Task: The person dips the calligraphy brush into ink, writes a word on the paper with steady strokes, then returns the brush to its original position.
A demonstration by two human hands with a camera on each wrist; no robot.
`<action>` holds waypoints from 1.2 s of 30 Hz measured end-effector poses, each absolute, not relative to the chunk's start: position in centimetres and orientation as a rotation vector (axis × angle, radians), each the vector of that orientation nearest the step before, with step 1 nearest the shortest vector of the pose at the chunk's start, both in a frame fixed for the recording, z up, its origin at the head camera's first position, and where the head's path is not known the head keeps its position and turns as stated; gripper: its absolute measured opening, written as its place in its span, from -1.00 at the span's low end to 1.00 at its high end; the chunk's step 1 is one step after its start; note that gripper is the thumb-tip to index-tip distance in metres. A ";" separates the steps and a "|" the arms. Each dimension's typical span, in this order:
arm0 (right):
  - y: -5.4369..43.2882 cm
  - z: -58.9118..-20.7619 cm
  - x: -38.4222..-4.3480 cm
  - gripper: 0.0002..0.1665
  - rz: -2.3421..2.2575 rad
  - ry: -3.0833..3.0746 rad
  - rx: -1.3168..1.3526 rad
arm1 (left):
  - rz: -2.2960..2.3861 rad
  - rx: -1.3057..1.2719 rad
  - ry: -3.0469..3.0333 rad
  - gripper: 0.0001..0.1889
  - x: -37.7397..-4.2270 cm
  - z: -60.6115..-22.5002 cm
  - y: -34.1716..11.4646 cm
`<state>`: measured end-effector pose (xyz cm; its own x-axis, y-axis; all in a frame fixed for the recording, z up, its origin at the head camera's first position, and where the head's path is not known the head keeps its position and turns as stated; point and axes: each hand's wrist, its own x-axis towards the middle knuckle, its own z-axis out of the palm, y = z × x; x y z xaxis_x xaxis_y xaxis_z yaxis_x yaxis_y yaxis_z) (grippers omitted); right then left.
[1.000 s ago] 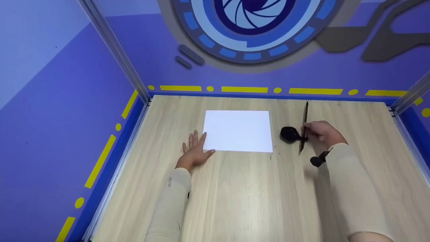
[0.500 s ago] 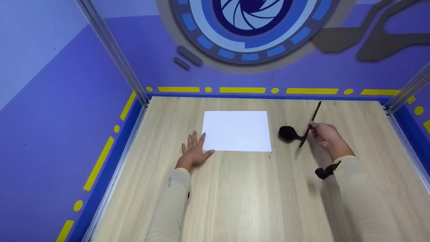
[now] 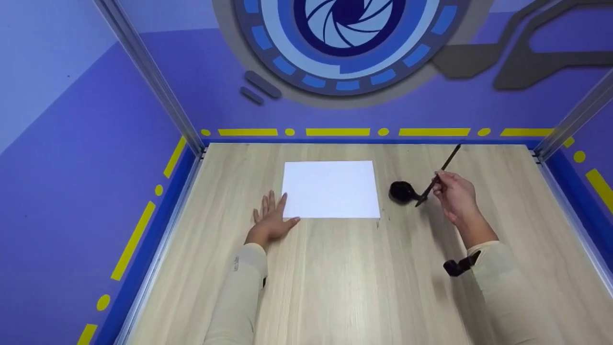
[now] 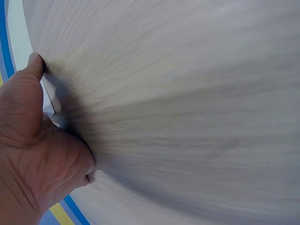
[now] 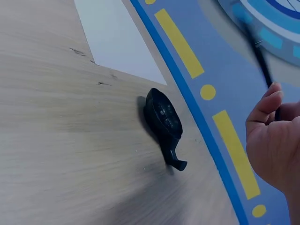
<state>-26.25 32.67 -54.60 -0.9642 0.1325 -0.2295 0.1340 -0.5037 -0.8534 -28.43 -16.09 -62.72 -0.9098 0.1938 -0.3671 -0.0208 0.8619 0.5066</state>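
In the head view, my left hand (image 3: pixel 272 223) lies with fingers spread at the near left corner of a white sheet of paper (image 3: pixel 330 189). Its thumb and index finger touch the sheet's edge. My right hand (image 3: pixel 457 199) pinches a thin dark brush (image 3: pixel 450 159) between thumb and fingers, right of the paper. The brush slants, upper end away to the right, lower end by the handle of a small black dish (image 3: pixel 402 191). In the right wrist view, this dish (image 5: pixel 161 115) shows a shiny dark inside and a short handle; the hand hides the brush's lower part.
A pale wooden table (image 3: pixel 330 287) carries everything. Small dark marks (image 5: pixel 104 84) dot its top near the paper. Blue printed panels (image 3: pixel 335 115) stand along the back and both sides, with metal posts (image 3: pixel 148 72) at the corners.
The brush has gone from nearly straight in the view to a slant, its upper end swinging right. My right hand has turned with it. The left hand keeps its place on the paper.
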 end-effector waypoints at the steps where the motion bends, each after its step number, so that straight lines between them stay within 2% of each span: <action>1: 32.3 -54.6 -26.1 -0.83 -2.699 1.612 0.423 | 0.720 0.128 2.626 -0.04 -28.4 -62.7 -16.2; 13: 30.1 -53.9 -25.3 -0.97 -2.782 1.888 0.575 | 0.744 0.120 2.616 -0.03 -28.1 -62.7 -16.1; 19: 29.9 -54.1 -25.4 -0.94 -2.794 1.932 0.657 | 0.739 0.125 2.617 -0.03 -28.2 -62.5 -16.2; 28: 29.6 -55.0 -25.8 -0.94 -2.756 2.187 0.587 | 0.721 0.116 2.615 0.00 -28.3 -62.5 -16.3; 36: 29.6 -56.0 -26.4 -0.94 -2.758 2.179 0.659 | 0.712 0.118 2.612 0.03 -28.4 -62.5 -16.3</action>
